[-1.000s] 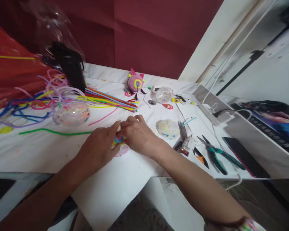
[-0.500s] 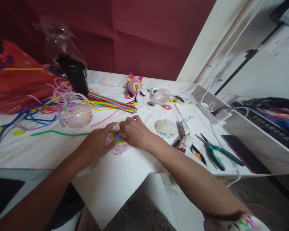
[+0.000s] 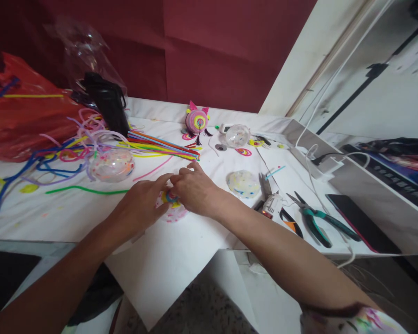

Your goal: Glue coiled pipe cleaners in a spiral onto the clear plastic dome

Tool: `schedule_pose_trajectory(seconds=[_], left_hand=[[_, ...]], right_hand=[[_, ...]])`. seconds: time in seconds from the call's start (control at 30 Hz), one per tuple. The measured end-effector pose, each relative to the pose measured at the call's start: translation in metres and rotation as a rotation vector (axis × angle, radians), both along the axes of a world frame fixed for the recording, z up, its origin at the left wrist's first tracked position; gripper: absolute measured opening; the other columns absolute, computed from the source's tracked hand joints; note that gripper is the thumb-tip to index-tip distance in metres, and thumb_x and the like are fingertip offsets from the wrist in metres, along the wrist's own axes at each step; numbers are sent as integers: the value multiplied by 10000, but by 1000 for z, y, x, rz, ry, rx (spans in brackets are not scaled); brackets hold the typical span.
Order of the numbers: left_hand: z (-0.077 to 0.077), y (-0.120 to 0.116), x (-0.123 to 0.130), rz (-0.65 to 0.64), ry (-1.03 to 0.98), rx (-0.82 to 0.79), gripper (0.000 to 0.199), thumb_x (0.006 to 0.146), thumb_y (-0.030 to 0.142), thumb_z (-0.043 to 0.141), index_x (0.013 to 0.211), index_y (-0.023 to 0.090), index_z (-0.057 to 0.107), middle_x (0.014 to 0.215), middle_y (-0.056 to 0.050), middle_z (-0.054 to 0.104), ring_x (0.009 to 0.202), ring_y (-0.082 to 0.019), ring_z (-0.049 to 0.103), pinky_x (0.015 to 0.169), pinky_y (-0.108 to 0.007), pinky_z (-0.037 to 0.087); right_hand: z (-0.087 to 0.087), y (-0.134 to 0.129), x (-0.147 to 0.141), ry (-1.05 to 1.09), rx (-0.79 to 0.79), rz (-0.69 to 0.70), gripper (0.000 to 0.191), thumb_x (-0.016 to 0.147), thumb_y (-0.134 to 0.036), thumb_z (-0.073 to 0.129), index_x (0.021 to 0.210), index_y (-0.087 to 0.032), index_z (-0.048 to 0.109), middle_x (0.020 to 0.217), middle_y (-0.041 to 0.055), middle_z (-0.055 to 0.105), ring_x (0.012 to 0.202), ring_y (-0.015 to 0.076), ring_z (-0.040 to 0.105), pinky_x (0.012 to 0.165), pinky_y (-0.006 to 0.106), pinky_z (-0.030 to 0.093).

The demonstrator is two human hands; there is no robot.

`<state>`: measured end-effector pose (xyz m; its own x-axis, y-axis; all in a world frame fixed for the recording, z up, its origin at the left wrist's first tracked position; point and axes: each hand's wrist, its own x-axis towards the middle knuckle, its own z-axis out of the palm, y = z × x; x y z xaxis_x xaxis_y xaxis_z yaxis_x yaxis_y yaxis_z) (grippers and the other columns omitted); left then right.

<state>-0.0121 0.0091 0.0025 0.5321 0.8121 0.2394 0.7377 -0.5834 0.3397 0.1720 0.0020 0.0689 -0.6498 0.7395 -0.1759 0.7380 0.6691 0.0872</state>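
I seem to be in a small craft workspace: my counter [image 3: 73, 215] carries bundled pipe cleaners [image 3: 160, 147], pliers [image 3: 310, 212], a glue gun [image 3: 272, 205] and a pink decorated ball [image 3: 191, 121].

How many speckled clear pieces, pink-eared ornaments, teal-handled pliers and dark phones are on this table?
Speckled clear pieces: 4 (front piece, left piece, back piece, right piece)
Pink-eared ornament: 1
Teal-handled pliers: 1
Dark phone: 1
Total: 7

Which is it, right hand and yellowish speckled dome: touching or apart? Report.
Apart: the head view shows white tabletop between the right hand and the yellowish speckled dome.
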Motion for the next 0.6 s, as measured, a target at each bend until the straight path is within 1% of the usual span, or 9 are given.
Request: schedule_pose_trajectory(seconds=[0.1,0.23,0.3,0.4,0.5,0.6], left_hand=[[-3,-1,-1,-5,13,21,523,866,303,524,1374,194,587,1233,-133,803,1063,-346,776,910,-479,579],[-7,0,-3,20,38,37,486,886,335,533,1346,192,599,1175,-142,811,1054,-367,771,924,-506,574],[-9,1,-4,43,48,45,486,891,349,549,1348,193,603,1150,-142,813,1069,-378,768,936,-513,574],[-9,1,-5,49,59,53,516,892,357,566,1380,188,596,1171,-144,812,1095,-379,765,955,-515,575],[-8,0,-5,36,75,54,539,908,341,553,1421,178,582,1208,-146,809,1119,-371,761,976,-521,571],[-7,-1,-4,27,68,58,534,906,315,559,1425,192,587,1257,-137,798,1141,-363,756,990,-515,566]], right_hand=[[-1,-1,1,13,1,11,314,1088,-115,520,1194,-199,803,1303,108,770,1287,311,613,1073,492,302],[-1,0,8,32,-54,-1,318,1073,-99,545,1240,-202,794,1354,111,747,1284,300,618,1044,471,320],[0,1,11,33,-81,-2,313,1072,-117,573,1300,-195,772,1396,119,727,1310,304,611,1066,480,320],[0,0,11,28,-81,0,319,1063,-162,630,1353,-211,753,1411,125,716,1356,323,590,1128,522,290],[-1,-2,9,19,-34,15,302,1078,-160,594,1306,-227,780,1367,124,739,1343,323,596,1150,543,268],[-1,-3,6,-4,2,31,299,1088,-152,555,1257,-211,795,1320,121,761,1302,316,613,1144,542,267]])
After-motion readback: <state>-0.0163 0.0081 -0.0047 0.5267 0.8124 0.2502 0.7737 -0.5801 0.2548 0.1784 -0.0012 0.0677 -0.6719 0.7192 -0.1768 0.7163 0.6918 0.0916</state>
